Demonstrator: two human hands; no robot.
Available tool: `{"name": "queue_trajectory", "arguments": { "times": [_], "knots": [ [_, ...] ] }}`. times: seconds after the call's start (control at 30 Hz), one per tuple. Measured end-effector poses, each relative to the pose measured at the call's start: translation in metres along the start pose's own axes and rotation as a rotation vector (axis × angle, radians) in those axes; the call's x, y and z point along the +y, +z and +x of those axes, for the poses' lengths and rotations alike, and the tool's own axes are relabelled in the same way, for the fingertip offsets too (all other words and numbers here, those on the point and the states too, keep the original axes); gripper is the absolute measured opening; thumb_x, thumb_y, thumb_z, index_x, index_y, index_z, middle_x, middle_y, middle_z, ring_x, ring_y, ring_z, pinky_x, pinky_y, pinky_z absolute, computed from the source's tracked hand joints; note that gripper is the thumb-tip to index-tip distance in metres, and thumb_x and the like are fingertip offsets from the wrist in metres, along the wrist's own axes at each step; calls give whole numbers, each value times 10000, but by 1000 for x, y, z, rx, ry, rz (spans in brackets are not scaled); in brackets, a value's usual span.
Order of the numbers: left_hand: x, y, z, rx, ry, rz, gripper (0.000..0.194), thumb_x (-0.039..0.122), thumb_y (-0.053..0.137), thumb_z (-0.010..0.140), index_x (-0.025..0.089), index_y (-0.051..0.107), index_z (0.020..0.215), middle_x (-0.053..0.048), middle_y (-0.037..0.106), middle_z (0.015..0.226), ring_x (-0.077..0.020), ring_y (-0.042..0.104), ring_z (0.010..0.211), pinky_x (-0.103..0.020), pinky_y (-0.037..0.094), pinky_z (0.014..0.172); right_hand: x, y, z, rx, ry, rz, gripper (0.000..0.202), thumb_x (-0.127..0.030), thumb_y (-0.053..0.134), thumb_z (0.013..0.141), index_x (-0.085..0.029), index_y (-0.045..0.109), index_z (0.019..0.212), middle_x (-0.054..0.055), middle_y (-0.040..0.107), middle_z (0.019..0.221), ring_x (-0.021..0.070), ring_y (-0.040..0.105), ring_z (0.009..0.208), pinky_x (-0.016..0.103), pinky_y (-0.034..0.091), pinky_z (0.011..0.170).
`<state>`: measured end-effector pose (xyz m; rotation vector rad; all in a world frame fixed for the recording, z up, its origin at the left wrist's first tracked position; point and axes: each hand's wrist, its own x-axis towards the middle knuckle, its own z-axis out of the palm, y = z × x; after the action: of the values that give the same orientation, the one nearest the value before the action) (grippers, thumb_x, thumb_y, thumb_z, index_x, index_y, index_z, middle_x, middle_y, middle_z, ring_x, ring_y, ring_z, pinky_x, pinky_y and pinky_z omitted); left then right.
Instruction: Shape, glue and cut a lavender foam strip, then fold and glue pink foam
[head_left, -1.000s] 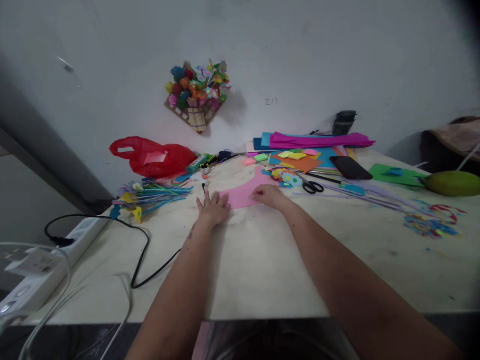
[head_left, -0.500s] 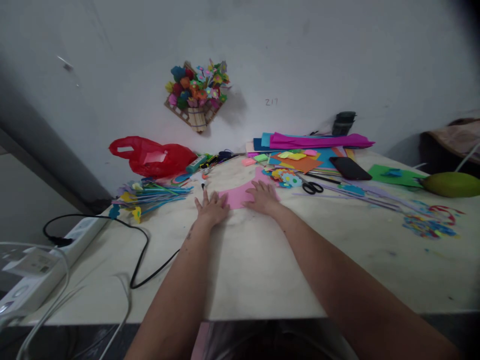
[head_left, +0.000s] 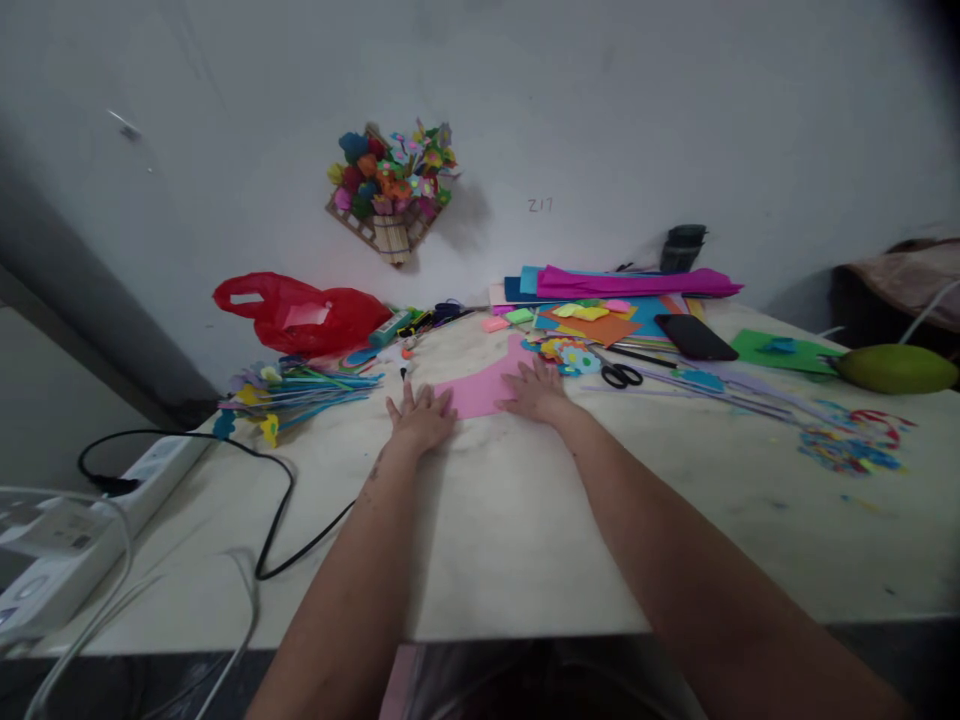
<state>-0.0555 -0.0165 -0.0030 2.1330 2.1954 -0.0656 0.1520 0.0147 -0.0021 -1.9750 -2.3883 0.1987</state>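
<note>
A cut piece of pink craft sheet [head_left: 480, 390] lies flat on the table in front of me. My left hand [head_left: 421, 418] rests on its left end with the fingers spread. On its right part lies my right hand [head_left: 536, 392], palm down, fingers stretched out and apart. The piece's narrower arm reaches up past my right fingertips; its ends under my hands are hidden. Just beyond my right hand are several cut flower shapes [head_left: 577, 358] and a pair of scissors [head_left: 622, 375] with black handles.
Flower stems [head_left: 322, 390] and a red plastic bag [head_left: 300, 315] lie at left. A power strip [head_left: 97, 540] and black cable [head_left: 281, 510] run along the left edge. At right are a phone [head_left: 696, 337], green sheet [head_left: 780, 350], yellow-green mango-like object [head_left: 896, 369] and scraps [head_left: 847, 447].
My right hand has slid slightly to the right along the pink sheet, so more of its middle shows. My left hand stays on its end; the view has shifted a little.
</note>
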Motion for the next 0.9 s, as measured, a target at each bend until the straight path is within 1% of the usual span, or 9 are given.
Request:
{"name": "queue_trajectory", "arguments": {
  "times": [0.13, 0.27, 0.43, 0.53, 0.63, 0.7, 0.73, 0.8, 0.9],
  "knots": [
    [0, -1, -1, -2, 7, 1, 578, 550, 191, 831, 380, 202, 1384, 33, 106, 1492, -311, -130, 1330, -631, -61, 1000, 14, -3, -1, 10, 29, -19, 771, -705, 352, 751, -292, 268, 1397, 57, 85, 1494, 308, -115, 1334, 546, -63, 1017],
    [0, 0, 0, -3, 13, 1, 587, 562, 182, 828, 379, 194, 1386, 26, 102, 1492, -315, -141, 1326, -633, -65, 998, 28, -8, -4, 47, 51, -31, 780, -716, 390, 722, -290, 330, 1373, 56, 67, 1496, 345, -77, 1332, 571, -36, 1008],
    [-2, 2, 2, 14, 17, 8, 591, 570, 186, 826, 382, 195, 1386, 22, 111, 1492, -328, -120, 1330, -643, -46, 994, 41, -11, -7, 69, 88, -53, 735, -676, 428, 738, -282, 365, 1355, 79, 124, 1485, 342, -30, 1337, 578, 7, 1004],
    [-1, 1, 2, 15, 17, 8, 587, 571, 187, 826, 388, 199, 1383, 25, 114, 1491, -329, -108, 1332, -646, -35, 994, 46, -12, -8, 131, 87, -93, 670, -627, 452, 760, -265, 421, 1323, 89, 171, 1472, 353, 36, 1332, 578, 17, 999],
    [-1, 1, 2, 5, 12, 9, 593, 575, 182, 823, 385, 197, 1384, 25, 104, 1493, -326, -127, 1329, -646, -46, 992, 49, -17, -8, 243, 67, -95, 495, -533, 444, 816, -259, 544, 1215, 84, 335, 1403, 326, 224, 1290, 532, 81, 1009],
    [-1, 1, 2, 6, 13, 9, 596, 575, 182, 822, 382, 198, 1385, 27, 100, 1493, -325, -137, 1327, -644, -57, 991, 48, -24, -10, 275, 60, -41, 401, -486, 438, 835, -248, 627, 1098, 85, 528, 1230, 283, 423, 1162, 454, 205, 986],
    [-1, 1, 2, 9, 15, 8, 596, 574, 184, 821, 382, 198, 1385, 28, 99, 1493, -325, -139, 1326, -643, -60, 991, 48, -29, -11, 254, 55, -3, 378, -480, 445, 833, -240, 657, 1035, 82, 603, 1107, 263, 500, 1070, 409, 272, 946],
    [-1, 2, 2, 14, 17, 6, 597, 574, 186, 820, 384, 195, 1385, 30, 100, 1492, -326, -139, 1326, -644, -60, 990, 46, -36, -16, 197, 31, 52, 347, -484, 484, 807, -230, 687, 930, 69, 655, 947, 237, 561, 951, 344, 347, 855],
    [-1, 2, 3, 19, 13, 7, 596, 573, 186, 820, 384, 200, 1384, 27, 112, 1491, -328, -123, 1330, -644, -51, 993, 43, -42, -23, 126, -5, 64, 288, -459, 577, 744, -222, 698, 854, 62, 655, 941, 231, 560, 942, 314, 371, 799]
  ]
}}
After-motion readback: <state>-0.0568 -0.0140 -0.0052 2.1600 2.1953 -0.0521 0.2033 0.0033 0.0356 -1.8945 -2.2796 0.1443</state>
